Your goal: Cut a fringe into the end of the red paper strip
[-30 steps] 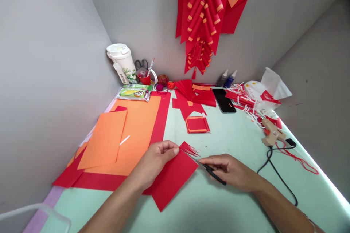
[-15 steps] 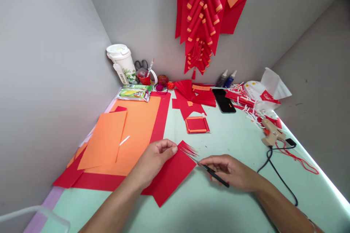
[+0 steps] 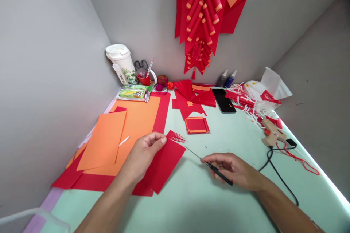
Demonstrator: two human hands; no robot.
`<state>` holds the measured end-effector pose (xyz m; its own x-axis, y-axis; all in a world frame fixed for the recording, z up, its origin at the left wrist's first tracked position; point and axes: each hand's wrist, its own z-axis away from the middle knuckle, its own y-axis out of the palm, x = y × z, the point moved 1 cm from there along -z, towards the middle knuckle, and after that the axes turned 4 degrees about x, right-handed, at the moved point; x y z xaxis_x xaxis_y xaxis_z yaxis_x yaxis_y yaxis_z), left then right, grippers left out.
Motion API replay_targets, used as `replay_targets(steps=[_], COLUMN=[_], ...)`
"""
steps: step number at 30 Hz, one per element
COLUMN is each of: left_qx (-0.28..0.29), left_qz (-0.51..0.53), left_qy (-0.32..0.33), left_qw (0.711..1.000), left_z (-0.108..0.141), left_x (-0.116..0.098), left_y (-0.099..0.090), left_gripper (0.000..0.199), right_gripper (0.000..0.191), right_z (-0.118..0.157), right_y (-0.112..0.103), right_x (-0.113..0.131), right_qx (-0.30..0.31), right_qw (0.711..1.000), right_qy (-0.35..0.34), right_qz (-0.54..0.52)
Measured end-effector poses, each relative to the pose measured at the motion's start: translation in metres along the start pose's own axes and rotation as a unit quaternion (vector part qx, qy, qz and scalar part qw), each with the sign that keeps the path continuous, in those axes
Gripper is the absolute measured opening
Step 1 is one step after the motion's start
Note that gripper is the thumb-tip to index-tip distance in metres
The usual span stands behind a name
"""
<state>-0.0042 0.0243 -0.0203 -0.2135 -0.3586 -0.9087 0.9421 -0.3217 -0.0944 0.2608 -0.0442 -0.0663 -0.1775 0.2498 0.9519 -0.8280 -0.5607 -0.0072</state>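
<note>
Pinched between the thumb and fingers of my left hand [image 3: 149, 149] is a red paper sheet [image 3: 170, 164], tilted above the table. Thin fringe strips [image 3: 177, 137] run along its upper end. To the right, my right hand [image 3: 226, 171] is closed around black-handled scissors [image 3: 217, 172]. Their thin blades point up and left, apart from the paper, and look closed. Beneath and beside my left hand lie larger orange sheets [image 3: 140, 127] and red sheets [image 3: 95, 182].
A red and orange paper frame [image 3: 197, 125] lies mid-table, with folded red paper [image 3: 183, 89] behind it. A phone [image 3: 224, 101], paper shreds [image 3: 244, 103] and a glue gun [image 3: 271, 133] with a black cable are at right. A white cup [image 3: 123, 63] stands back left.
My left hand has moved left and slightly up with the red sheet. The scissors have come away from the sheet, and my right hand has shifted slightly right.
</note>
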Motion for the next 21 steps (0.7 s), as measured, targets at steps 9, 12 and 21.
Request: replay_targets(steps=[9, 12, 21], left_qx=[-0.007, -0.008, 0.004], left_qz=[-0.004, -0.010, -0.004], left_qy=[-0.016, -0.012, -0.020], left_qw=[1.000, 1.000, 1.000], left_z=[0.0012, 0.0014, 0.0023], left_x=[-0.0023, -0.0034, -0.0029], left_y=[0.0006, 0.0011, 0.0016], left_gripper=[0.026, 0.026, 0.028], right_gripper=[0.037, 0.036, 0.035], right_z=[-0.0010, -0.0015, -0.0016], right_y=[0.0021, 0.0025, 0.0033], right_x=[0.0005, -0.0015, -0.0006], right_qx=[-0.012, -0.010, -0.012], right_qw=[1.000, 1.000, 1.000], right_qy=[0.011, 0.013, 0.011], right_qz=[0.003, 0.000, 0.001])
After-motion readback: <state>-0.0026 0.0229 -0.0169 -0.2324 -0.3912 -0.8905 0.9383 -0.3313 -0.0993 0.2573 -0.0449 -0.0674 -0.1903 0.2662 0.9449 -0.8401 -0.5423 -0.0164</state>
